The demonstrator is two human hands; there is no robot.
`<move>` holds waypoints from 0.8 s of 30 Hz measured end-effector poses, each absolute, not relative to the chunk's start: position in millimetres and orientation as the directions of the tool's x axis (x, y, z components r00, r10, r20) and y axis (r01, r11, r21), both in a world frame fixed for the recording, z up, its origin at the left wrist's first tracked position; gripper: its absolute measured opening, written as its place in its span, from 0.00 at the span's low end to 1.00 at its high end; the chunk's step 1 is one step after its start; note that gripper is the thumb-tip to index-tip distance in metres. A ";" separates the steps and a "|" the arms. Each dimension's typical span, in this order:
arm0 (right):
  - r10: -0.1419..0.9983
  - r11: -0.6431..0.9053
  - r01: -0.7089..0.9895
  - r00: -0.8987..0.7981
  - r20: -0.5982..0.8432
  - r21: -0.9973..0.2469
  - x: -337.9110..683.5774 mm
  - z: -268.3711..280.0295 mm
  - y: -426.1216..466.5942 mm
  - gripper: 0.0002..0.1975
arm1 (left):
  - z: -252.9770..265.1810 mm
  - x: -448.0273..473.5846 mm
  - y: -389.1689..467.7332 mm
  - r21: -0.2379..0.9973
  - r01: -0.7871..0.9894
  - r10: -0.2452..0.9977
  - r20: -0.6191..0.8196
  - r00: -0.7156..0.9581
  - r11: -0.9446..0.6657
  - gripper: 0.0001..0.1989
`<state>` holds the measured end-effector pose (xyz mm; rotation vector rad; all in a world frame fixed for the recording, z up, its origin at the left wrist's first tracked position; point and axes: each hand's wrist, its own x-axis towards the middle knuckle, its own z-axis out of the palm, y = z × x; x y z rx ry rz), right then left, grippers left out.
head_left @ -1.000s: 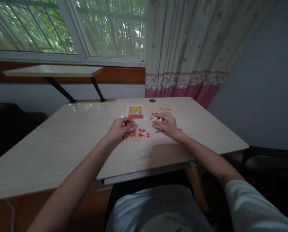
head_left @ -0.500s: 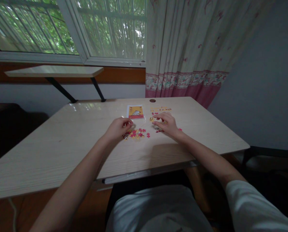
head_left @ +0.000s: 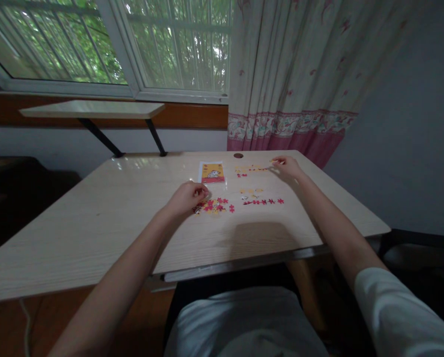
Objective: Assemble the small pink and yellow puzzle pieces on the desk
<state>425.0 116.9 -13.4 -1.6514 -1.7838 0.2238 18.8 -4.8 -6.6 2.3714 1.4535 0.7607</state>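
My right hand (head_left: 287, 167) is over the far right of the table, its fingers pinching a small yellow jigsaw piece (head_left: 271, 160). Just left of its fingertips runs a row of yellow and red jigsaw pieces (head_left: 252, 169). My left hand (head_left: 187, 197) is curled closed at the left edge of a loose pile of red and yellow pieces (head_left: 213, 206); whatever its fingers hold is hidden. Nearer me on the right lies a row of red pieces (head_left: 263, 202), with some yellow pieces (head_left: 250, 191) above it. A picture card (head_left: 212, 173) with a white animal lies behind the pile.
A raised shelf (head_left: 95, 108) on black legs stands at the table's back left. The pale wooden table (head_left: 95, 233) has a round dark cable hole (head_left: 238, 155) at its back edge. Behind it hang a curtain (head_left: 281, 74) and a window (head_left: 177, 49).
My right hand has moved away and to the right, from beside the middle pieces to the end of the far row, carrying the yellow piece. My left hand stays by the pile.
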 end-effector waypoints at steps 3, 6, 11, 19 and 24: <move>0.953 0.060 0.836 0.115 0.282 -0.546 438.6 -30.4 127.1 0.17 | -7.0 18.1 -3.6 0.478 0.738 0.877 0.312 0.365 -0.476 0.09; 0.973 -0.011 0.865 0.125 0.194 -0.502 439.9 -41.0 131.0 0.17 | -9.2 16.5 -1.7 0.483 0.733 0.876 0.315 0.366 -0.479 0.08; 0.965 -0.100 0.899 0.191 0.177 -0.426 432.5 -50.2 131.7 0.17 | -10.5 15.6 -0.1 0.487 0.724 0.871 0.320 0.372 -0.488 0.09; 0.966 -0.105 0.910 0.189 0.175 -0.401 432.2 -53.4 132.1 0.18 | -7.9 15.9 -0.8 0.494 0.731 0.882 0.287 0.374 -0.471 0.09; 0.969 -0.101 0.920 0.178 0.173 -0.380 428.3 -47.0 126.4 0.20 | -7.0 15.2 -1.4 0.499 0.732 0.885 0.280 0.371 -0.465 0.09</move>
